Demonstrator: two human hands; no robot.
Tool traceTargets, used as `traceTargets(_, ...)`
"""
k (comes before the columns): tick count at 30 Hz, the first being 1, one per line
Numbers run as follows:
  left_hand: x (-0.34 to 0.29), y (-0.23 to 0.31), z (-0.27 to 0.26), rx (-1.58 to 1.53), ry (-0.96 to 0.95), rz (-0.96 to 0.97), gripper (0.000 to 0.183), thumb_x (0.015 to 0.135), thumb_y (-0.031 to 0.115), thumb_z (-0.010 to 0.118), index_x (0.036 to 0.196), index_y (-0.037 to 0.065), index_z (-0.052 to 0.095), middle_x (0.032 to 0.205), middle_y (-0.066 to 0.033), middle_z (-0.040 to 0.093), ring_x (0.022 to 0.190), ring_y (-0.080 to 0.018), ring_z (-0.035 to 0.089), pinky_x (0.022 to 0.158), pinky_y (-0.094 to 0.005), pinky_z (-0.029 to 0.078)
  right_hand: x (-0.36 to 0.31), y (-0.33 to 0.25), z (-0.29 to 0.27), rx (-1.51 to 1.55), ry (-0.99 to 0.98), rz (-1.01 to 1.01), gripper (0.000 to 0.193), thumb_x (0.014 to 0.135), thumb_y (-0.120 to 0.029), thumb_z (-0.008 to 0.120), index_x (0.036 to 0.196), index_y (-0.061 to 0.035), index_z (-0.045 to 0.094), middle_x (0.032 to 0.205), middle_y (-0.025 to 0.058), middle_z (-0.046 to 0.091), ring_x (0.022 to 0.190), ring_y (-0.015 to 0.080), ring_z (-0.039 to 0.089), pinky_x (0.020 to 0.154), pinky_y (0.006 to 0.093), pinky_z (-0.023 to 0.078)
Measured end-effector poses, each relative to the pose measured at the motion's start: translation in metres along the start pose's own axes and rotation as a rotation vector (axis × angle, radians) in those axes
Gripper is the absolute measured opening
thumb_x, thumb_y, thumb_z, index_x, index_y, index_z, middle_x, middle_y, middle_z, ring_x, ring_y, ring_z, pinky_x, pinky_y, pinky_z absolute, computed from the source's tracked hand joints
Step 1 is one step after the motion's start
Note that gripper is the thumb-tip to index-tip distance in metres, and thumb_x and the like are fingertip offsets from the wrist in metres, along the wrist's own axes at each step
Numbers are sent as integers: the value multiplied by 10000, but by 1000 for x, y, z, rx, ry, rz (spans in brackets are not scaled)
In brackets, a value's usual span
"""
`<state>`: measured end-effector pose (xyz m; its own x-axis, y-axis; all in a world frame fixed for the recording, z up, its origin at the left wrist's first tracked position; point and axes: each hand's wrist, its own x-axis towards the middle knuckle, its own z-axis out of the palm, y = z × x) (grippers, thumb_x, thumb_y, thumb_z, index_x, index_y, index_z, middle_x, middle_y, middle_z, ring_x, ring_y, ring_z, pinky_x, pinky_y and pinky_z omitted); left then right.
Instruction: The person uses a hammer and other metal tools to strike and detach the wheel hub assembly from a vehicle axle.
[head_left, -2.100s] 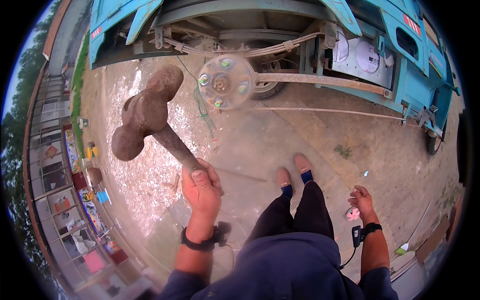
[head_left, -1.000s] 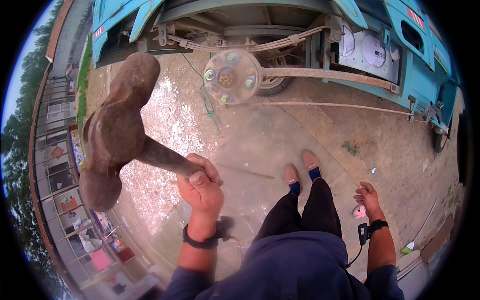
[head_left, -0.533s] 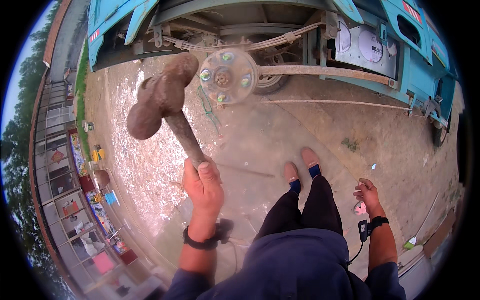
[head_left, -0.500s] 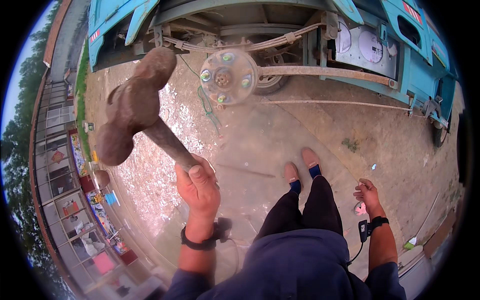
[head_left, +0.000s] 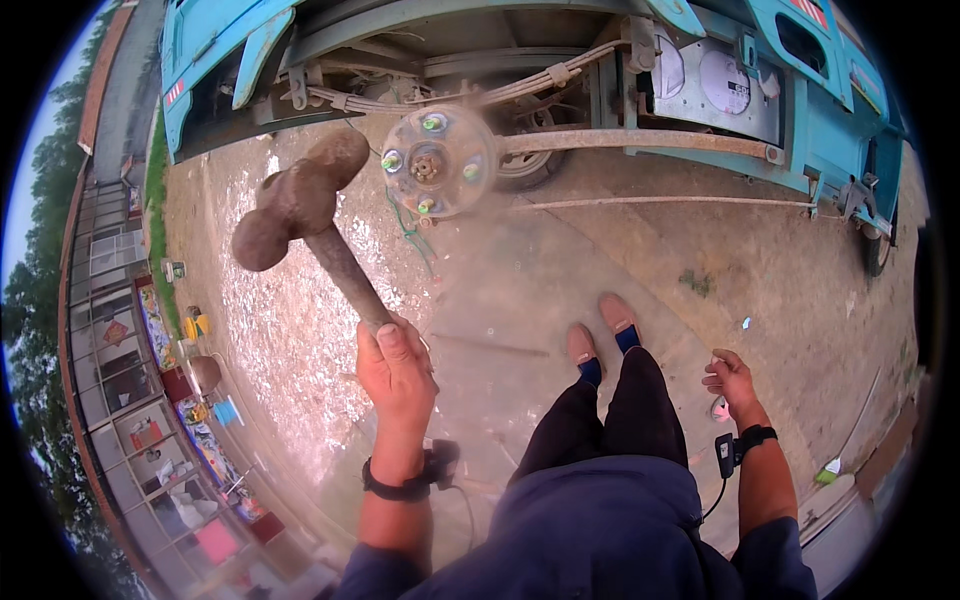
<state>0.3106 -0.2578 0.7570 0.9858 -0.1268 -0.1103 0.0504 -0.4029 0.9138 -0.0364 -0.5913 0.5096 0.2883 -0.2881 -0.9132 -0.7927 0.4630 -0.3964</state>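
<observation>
My left hand [head_left: 395,368] is wrapped around the wooden handle [head_left: 347,275] of a sledgehammer. Its heavy, rusty brown head [head_left: 300,197] is raised in the upper left, apart from the hub in the view. That round, dusty wheel hub [head_left: 452,165] carries several studs with greenish ends around a central boss, and no wheel is fitted on it. Down at my right side hangs my right hand [head_left: 732,380], fingers loosely curled and partly apart, with nothing visible in them. Both wrists wear black straps.
A blue vehicle frame [head_left: 850,140] spans the top, with leaf springs [head_left: 520,88] and a long rusty bar [head_left: 640,143] beside the hub. A green cord [head_left: 415,240] lies below the hub. A windowed building [head_left: 110,370] lines the left; a broom [head_left: 828,471] lies at right.
The hammer head has swung away from me and slightly right, looking smaller now. The hub sits a little further left in view. My right hand has barely moved.
</observation>
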Motion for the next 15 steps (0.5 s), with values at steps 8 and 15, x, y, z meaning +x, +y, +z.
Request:
traceTargets(8, 3, -29, -9, 37, -31, 199, 465, 1031, 505, 454, 929, 52, 432, 742, -56, 471, 571, -117, 457, 513, -246, 399, 7, 1, 9, 10, -51, -24, 447, 967, -280, 610, 1354, -69, 538, 1060, 113, 677, 828, 204, 685, 717, 329, 538)
traceTargets(15, -1, -20, -11, 181, -33, 22, 361, 1076, 403, 398, 923, 81, 455, 627, 33, 413, 487, -54, 404, 431, -220, 368, 8, 1, 1, -8, -27, -31, 437, 971, -276, 609, 1349, -67, 540, 1048, 112, 677, 826, 212, 686, 716, 328, 539)
